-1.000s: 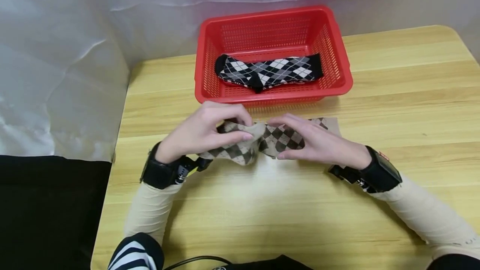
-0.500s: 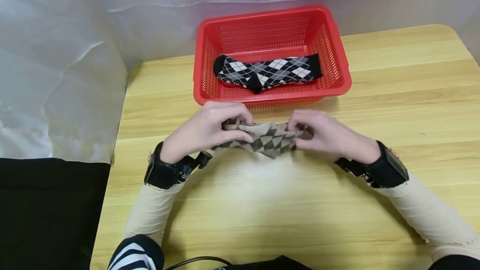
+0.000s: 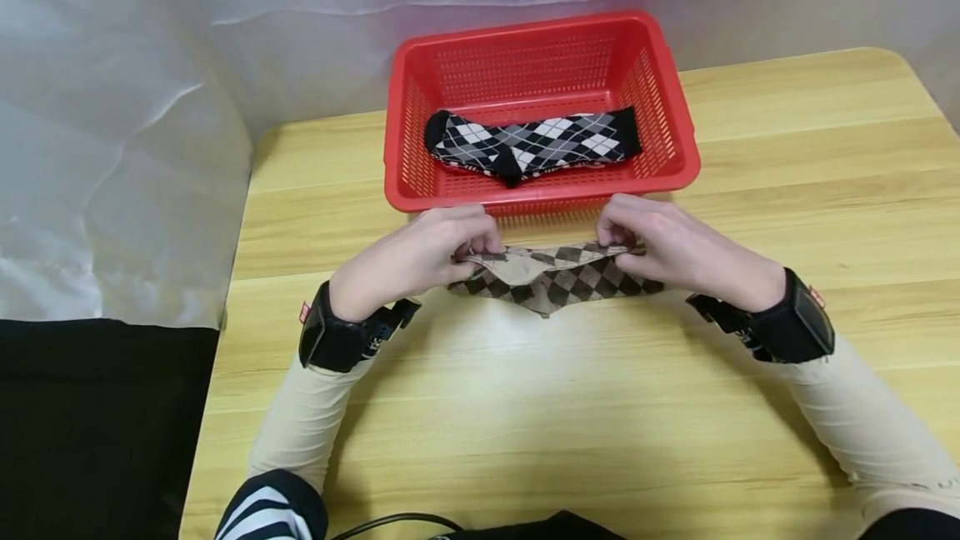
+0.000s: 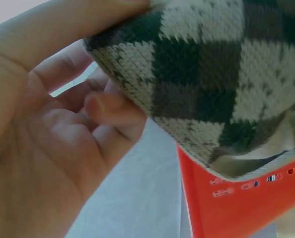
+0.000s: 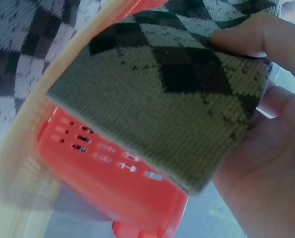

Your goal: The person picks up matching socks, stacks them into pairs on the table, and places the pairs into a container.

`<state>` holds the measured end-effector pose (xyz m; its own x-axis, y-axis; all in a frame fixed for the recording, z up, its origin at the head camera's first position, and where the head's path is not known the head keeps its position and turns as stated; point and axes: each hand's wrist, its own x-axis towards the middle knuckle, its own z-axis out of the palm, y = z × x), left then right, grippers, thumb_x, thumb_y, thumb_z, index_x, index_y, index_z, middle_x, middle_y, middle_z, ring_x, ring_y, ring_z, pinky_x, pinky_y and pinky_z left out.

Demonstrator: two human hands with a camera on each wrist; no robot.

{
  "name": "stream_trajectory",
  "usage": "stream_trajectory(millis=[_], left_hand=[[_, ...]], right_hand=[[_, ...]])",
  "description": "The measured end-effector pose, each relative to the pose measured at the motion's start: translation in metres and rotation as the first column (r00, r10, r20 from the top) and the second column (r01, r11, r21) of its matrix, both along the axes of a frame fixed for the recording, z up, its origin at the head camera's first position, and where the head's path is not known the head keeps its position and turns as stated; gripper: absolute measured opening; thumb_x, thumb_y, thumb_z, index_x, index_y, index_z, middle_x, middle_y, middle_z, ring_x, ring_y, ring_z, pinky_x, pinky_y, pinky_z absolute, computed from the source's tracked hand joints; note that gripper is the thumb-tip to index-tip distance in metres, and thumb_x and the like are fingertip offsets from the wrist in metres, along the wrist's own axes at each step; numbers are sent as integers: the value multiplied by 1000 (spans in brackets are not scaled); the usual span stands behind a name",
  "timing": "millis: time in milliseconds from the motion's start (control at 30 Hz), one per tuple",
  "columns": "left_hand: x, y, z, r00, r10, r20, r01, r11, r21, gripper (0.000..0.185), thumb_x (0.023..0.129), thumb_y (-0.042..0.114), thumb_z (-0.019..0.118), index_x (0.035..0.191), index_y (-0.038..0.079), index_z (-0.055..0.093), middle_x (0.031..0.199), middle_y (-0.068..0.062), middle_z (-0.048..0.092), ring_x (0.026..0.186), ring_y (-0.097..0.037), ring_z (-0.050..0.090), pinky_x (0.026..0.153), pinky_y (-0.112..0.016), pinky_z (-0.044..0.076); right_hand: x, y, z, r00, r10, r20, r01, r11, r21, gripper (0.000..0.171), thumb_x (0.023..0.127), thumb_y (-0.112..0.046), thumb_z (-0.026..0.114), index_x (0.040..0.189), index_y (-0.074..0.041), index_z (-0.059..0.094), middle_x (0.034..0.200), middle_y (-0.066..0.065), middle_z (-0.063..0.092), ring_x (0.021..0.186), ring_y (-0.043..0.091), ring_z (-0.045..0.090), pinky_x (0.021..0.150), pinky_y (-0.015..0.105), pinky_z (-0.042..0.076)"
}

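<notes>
A brown and beige argyle sock (image 3: 555, 277) is stretched between both hands just above the wooden table (image 3: 570, 423), in front of the red basket (image 3: 675, 148). My left hand (image 3: 442, 252) pinches its left end, thumb over the knit (image 4: 207, 74). My right hand (image 3: 660, 244) pinches the right end, where the ribbed cuff (image 5: 162, 109) shows close up. A black, grey and white argyle sock (image 3: 532, 142) lies flat inside the basket.
The red basket (image 4: 227, 208) stands at the table's far side against a white sheet backdrop (image 3: 112, 107). A black surface (image 3: 90, 432) lies left of the table. A black cable (image 3: 390, 521) runs along the near edge.
The hands have moved apart and slightly toward the basket, pulling the bunched brown sock out flat between them. The right hand went from lying flat on the sock to pinching its end.
</notes>
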<state>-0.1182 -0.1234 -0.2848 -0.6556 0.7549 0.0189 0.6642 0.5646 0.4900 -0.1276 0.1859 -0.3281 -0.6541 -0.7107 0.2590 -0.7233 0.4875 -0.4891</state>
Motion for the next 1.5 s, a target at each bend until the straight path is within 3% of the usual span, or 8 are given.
stream_trajectory(millis=[233,400,567,733,900,1067,1267,1500], left_hand=[[-1,0,-2,995,63,-76,-69,995,-70,17,84,0,70,98,9,67,93,-1,65,75,-12,57,64,-22,47],[-3,1,-3,988,88,-128,-100,991,-93,9,88,5,66,95,10,65,87,0,64,63,-11,49,54,-21,38],[-4,0,-5,984,128,-120,-139,986,-93,6,93,9,63,97,9,58,69,1,52,54,-11,41,52,-22,30],[-5,0,-7,987,116,-108,-124,990,-72,7,95,8,59,97,8,52,65,2,43,52,-11,38,52,-22,29],[-8,0,-7,991,122,-59,-129,984,-120,11,94,11,64,103,7,61,72,-1,58,55,-11,45,55,-23,35],[-8,-1,-4,993,114,-43,-120,977,-177,20,89,10,70,109,8,70,94,-4,72,72,-14,61,67,-28,49],[-4,0,0,982,119,-149,-143,977,-161,14,86,8,73,98,10,67,93,-2,68,77,-17,61,67,-31,51],[2,6,-11,959,85,-270,-153,957,-245,21,80,6,78,85,10,57,80,-1,58,74,-20,59,62,-32,45]], right_hand=[[-3,7,2,999,-35,35,33,996,78,30,74,9,71,97,-8,63,90,1,63,81,10,56,70,28,53],[-6,13,4,997,-61,57,53,991,127,24,79,5,72,100,-6,68,94,4,67,83,12,62,73,34,56],[-9,20,7,994,-92,55,81,980,184,15,83,-2,75,96,-8,72,89,0,70,79,10,62,74,34,56],[-13,27,9,991,-93,95,68,969,239,13,84,-1,73,91,-11,71,87,-2,68,76,8,58,69,31,53],[-16,31,9,978,-112,175,60,959,278,13,85,-1,71,90,-12,70,87,-3,66,72,5,56,66,26,51],[-16,34,13,970,-122,209,64,962,266,15,85,0,70,91,-13,69,86,-4,66,73,6,55,66,25,50],[-14,37,19,970,-137,203,78,959,274,24,78,7,68,83,-16,61,77,-4,57,69,7,50,61,21,42],[-9,32,15,990,-111,88,78,946,314,36,71,14,64,73,-17,47,68,-5,44,63,7,40,57,22,33]])
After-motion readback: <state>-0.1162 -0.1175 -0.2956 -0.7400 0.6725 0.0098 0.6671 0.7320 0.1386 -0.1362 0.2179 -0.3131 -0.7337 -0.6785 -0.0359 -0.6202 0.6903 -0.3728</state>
